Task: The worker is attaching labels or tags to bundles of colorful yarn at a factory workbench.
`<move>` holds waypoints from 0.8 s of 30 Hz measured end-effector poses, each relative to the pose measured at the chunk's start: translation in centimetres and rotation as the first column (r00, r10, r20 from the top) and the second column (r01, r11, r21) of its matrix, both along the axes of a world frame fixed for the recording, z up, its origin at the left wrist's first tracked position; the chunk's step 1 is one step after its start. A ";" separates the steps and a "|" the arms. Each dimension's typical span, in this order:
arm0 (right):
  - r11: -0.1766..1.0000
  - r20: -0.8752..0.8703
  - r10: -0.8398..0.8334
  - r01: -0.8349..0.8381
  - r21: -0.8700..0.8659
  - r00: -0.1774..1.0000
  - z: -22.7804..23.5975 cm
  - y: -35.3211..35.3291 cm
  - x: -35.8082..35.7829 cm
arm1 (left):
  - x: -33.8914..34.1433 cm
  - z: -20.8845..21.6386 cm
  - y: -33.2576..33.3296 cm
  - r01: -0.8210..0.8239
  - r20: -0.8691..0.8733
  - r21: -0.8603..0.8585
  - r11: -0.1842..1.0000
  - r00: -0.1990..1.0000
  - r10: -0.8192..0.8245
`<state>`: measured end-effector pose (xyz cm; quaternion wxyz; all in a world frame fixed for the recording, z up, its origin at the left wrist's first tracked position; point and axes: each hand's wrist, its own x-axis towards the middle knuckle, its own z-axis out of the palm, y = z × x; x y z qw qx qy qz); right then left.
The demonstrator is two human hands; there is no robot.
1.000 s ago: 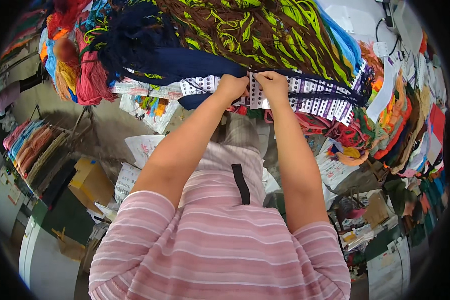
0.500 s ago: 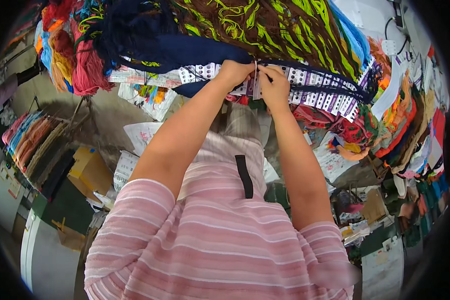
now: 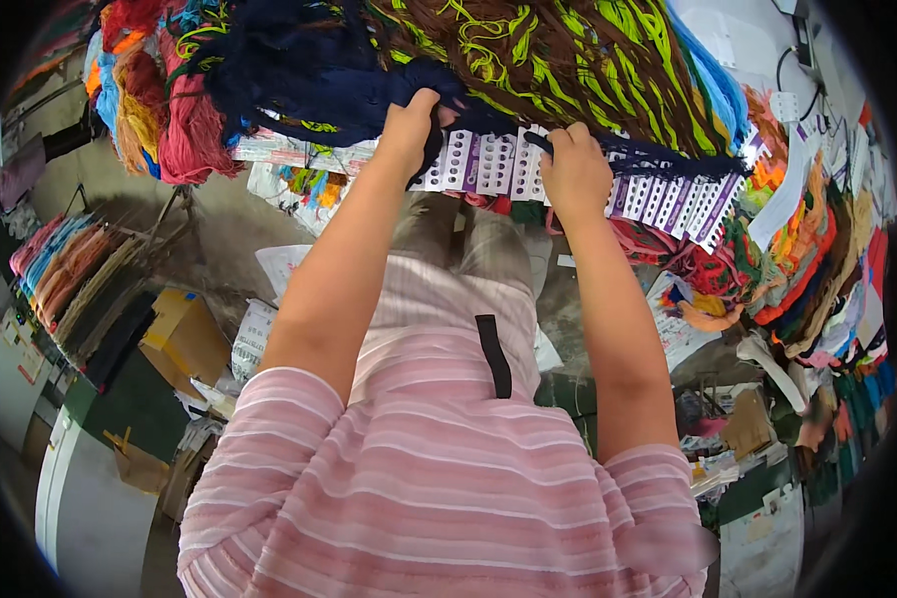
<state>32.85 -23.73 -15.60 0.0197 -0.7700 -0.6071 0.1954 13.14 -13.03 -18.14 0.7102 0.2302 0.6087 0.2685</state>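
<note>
A thick bundle of navy blue thread (image 3: 319, 105) lies along the near side of the piled skeins. My left hand (image 3: 409, 128) is closed round part of this bundle, thumb on top, with a dark loop hanging beside the wrist. To its right, my right hand (image 3: 576, 174) has its fingers curled on a thin navy strand that runs out towards the left. Under and between both hands is a row of white and purple thread cards (image 3: 488, 164) with punched holes. More navy strands (image 3: 668, 157) trail over the cards to the right.
Brown and lime-green skeins (image 3: 568, 70) cover the far side of the work surface, with light blue thread at their right. Pink skeins (image 3: 191, 135) hang at the left. A long white strip (image 3: 772, 204) and multicoloured yarn lie right. A cardboard box (image 3: 181, 339) stands lower left.
My hands were together at a white card; now they are apart, the left moved left with the navy bundle, the right moved slightly right. The cards between them are more exposed.
</note>
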 end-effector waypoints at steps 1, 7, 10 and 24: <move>1.000 -0.008 -0.011 0.011 0.001 1.000 0.2 0.2 -0.2 | -0.3 0.0 0.1 0.054 0.074 -0.038 0.998 0.996 -0.051; 0.967 -0.029 0.113 -0.103 0.234 0.993 0.2 0.4 0.2 | 0.0 1.2 -0.7 0.080 0.488 -0.190 0.978 0.872 0.024; 0.968 -0.117 0.023 0.007 0.250 0.993 0.4 0.5 0.2 | 0.9 2.0 -1.2 0.060 0.574 -0.195 0.979 0.817 0.064; 0.984 -0.516 -0.109 0.167 0.067 0.850 -2.3 0.9 -0.1 | 4.7 0.0 -2.2 0.591 -0.133 0.564 0.577 0.755 -0.642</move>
